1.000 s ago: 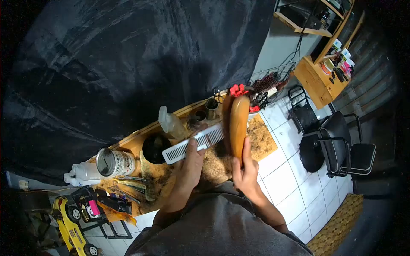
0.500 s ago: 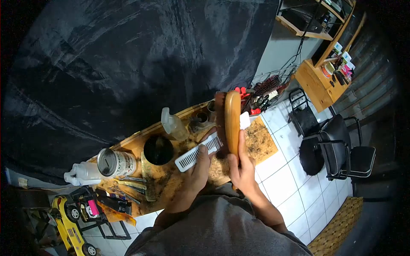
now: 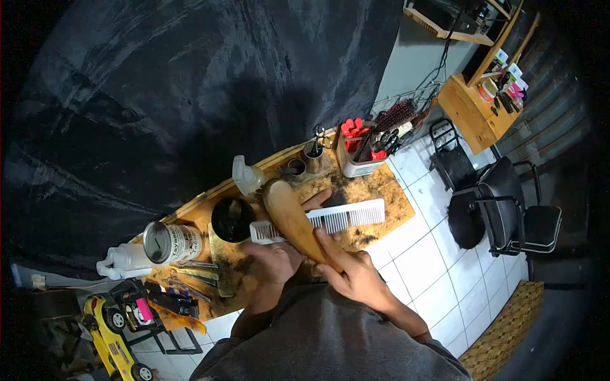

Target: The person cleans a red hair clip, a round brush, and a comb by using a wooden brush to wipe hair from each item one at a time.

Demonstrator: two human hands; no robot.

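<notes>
A white comb (image 3: 360, 213) lies crosswise over the fingers of my left hand (image 3: 277, 261), whose thumb is spread away to the left. My right hand (image 3: 357, 274) is closed on the lower end of a wooden-backed brush (image 3: 291, 213). The brush lies slantwise across the comb, and its bristles are hidden underneath. My right index finger reaches toward the comb's lower edge. Both hands are above a wooden table (image 3: 397, 202) strewn with dark hair. Left of the brush stands a round black container (image 3: 232, 220), with a translucent spray bottle (image 3: 246, 176) behind it.
A large can (image 3: 171, 242) and a translucent bottle (image 3: 124, 259) stand left, near a long comb (image 3: 221, 267) and hair clippers (image 3: 171, 300). Behind are a cup with scissors (image 3: 314, 155) and a tub (image 3: 359, 166) of red clips. Black chairs (image 3: 502, 197) stand right.
The brush has swung left and down from upright, across the comb. The comb has turned and now points right. My left thumb has lifted off the comb.
</notes>
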